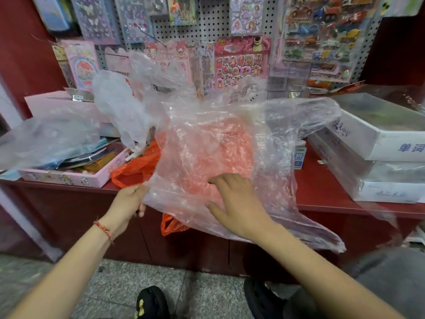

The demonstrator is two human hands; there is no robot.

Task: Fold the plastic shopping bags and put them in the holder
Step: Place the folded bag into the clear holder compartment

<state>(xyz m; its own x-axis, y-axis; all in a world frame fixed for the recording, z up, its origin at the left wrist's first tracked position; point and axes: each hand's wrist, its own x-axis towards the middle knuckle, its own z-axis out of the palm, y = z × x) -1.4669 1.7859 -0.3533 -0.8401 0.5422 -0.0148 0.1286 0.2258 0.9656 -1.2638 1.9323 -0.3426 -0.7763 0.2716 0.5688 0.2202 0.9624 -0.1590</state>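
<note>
Left grip (128,203) pinched the left edge of the clear bag (271,139), which lay spread over the front edge of the red worktop (322,189), partly hanging off. Right grip (236,203) was released, fingers spread flat on the bag. Orange bag (135,168) lay underneath, w/ a pink tray (69,179) just to its left.

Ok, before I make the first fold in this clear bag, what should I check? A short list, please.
1. Left hand grips the clear bag edge: ok.
2. Right hand flat on the bag: ok.
3. Bag smoothed out: not ok, crumpled and hanging over the counter edge.
4. Nothing underneath: not ok, orange bag lies beneath.
5. Holder within reach: cannot tell, not in view.
</note>
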